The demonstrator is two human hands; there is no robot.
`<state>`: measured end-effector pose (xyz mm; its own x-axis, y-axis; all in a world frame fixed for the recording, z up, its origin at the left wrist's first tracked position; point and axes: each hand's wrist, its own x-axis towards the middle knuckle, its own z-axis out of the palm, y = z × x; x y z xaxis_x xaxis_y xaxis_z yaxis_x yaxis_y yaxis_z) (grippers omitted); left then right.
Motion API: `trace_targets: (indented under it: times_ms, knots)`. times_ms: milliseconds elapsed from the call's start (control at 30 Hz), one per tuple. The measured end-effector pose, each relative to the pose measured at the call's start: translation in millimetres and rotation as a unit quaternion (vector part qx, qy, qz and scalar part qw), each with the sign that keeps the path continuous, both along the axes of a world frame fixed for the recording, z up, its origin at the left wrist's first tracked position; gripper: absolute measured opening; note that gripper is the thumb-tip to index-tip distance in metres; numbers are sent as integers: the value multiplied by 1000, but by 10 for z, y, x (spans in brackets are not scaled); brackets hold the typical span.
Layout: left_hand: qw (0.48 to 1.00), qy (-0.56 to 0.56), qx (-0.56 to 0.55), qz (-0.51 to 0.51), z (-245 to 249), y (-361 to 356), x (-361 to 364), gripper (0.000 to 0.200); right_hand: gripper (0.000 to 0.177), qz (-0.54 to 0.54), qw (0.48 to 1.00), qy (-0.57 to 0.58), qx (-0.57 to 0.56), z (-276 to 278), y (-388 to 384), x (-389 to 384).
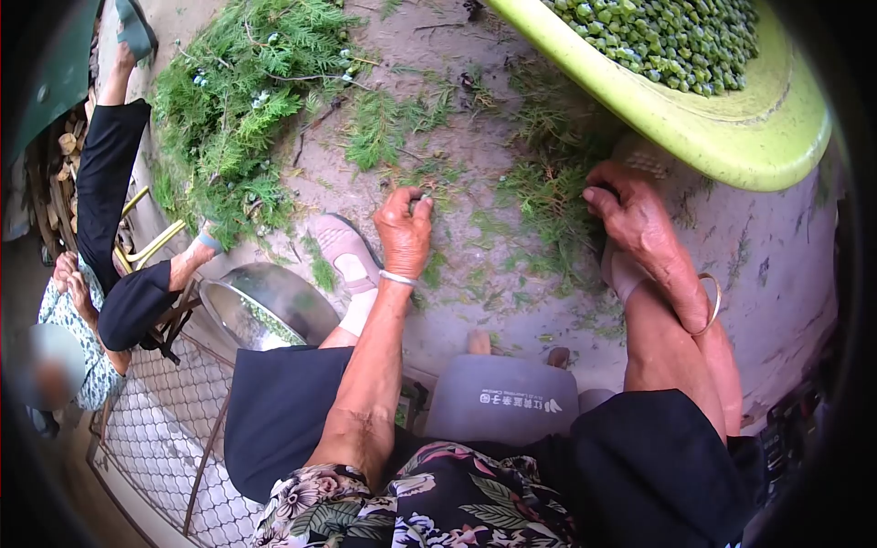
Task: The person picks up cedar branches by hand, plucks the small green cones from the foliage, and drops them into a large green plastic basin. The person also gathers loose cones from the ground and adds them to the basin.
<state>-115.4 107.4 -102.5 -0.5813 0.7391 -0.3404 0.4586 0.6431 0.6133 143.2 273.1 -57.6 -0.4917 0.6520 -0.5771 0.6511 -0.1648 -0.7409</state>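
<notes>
My left hand [403, 233], with a pale bracelet at the wrist, is held over the littered ground. Its thumb and forefinger are pinched together on a small pale-green cone [426, 195]. To the right, my right hand [638, 217] is curled closed beside green conifer sprigs [557, 187]; what its fingers hold, if anything, is hidden. A gold-coloured bangle hangs on that forearm, which rests along my leg. Beyond this hand stands a large yellow-green basin [776, 137] with many small green cones [662, 46] inside.
A heap of conifer branches [242, 110] with bluish cones lies at upper left. Beside my left foot a metal bowl [315, 301] sits tilted, some green bits inside. Another person [82, 301] sits at far left, hands together. Between my legs is a grey stool [502, 397].
</notes>
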Motion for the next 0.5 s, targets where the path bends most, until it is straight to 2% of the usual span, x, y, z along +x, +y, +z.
trace_targets:
  times_ms: [67, 100, 133, 167, 200, 267, 300, 400, 500]
  knots:
    - [999, 17, -7, -28, 41, 15, -39, 10, 14, 18, 1000, -17, -16, 40, 29, -5]
    - [981, -157, -3, 118, 83, 42, -83, 11, 14, 17, 999, -23, -22, 44, 24, -9]
    - [910, -323, -3, 259, 139, 34, -132, 13, 14, 21, 1000, -19, 4, 42, 13, -12]
    - [846, -448, 48, 287, 201, 6, -237, 18, 15, 27, 999, -15, 32, 38, 1, -6]
    - [842, -454, 42, 287, 231, 9, -300, 18, 15, 26, 999, -23, 29, 31, -11, -3]
    - [691, -607, 143, 366, 268, 78, -369, 16, 16, 27, 999, -6, 29, 13, -19, 4]
    - [674, -620, 162, 367, 321, 137, -373, 21, 16, 17, 1000, -9, -10, 4, -18, 11]
    - [676, -650, 174, 301, 516, 400, -382, 26, 15, 53, 998, -15, 32, 0, 2, 33]
    - [676, -642, 254, 258, 1140, 967, -93, 30, 13, 38, 999, -22, 30, -36, -42, 70]
